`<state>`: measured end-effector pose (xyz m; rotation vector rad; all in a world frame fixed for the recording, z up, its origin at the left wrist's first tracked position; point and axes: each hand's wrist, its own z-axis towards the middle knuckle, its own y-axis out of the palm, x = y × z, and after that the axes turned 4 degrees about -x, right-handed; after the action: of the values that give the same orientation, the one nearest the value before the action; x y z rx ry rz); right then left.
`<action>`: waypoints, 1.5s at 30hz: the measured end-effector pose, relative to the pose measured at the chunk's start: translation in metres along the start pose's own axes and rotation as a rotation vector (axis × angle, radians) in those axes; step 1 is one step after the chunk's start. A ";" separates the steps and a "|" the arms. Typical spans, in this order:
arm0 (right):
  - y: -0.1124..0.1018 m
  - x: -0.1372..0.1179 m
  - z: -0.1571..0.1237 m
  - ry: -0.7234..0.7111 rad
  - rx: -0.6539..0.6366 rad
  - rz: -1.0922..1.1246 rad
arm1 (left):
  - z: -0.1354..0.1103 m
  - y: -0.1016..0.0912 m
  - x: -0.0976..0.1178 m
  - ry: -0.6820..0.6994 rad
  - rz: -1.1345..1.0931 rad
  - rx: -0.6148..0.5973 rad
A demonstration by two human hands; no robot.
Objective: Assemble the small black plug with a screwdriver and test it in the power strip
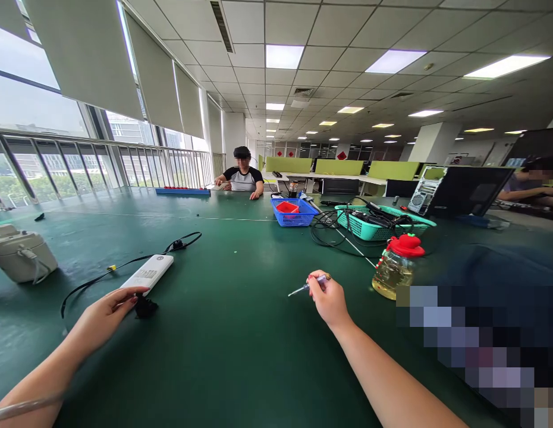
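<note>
Head view | left hand open, fingertips touching the near end of a white power strip lying on the green counter | right hand closed around a small screwdriver, tip pointing left | glass jar nearby, to its right

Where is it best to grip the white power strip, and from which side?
The power strip lies flat, its cable leaving the far end, the left hand at the near end; so probably pinch its two long edges mid-length, from above.
</note>
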<state>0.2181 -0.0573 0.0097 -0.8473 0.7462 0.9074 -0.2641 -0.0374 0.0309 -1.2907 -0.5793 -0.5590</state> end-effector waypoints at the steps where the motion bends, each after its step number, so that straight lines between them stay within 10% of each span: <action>1: 0.000 0.000 0.000 -0.002 0.002 -0.002 | 0.000 0.001 0.002 0.015 0.046 0.005; 45: 0.001 0.003 -0.001 -0.012 -0.031 -0.010 | 0.002 0.005 -0.002 0.217 0.444 -0.143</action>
<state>0.2182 -0.0569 0.0068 -0.8721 0.7183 0.9160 -0.2627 -0.0346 0.0265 -1.4185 -0.0648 -0.3667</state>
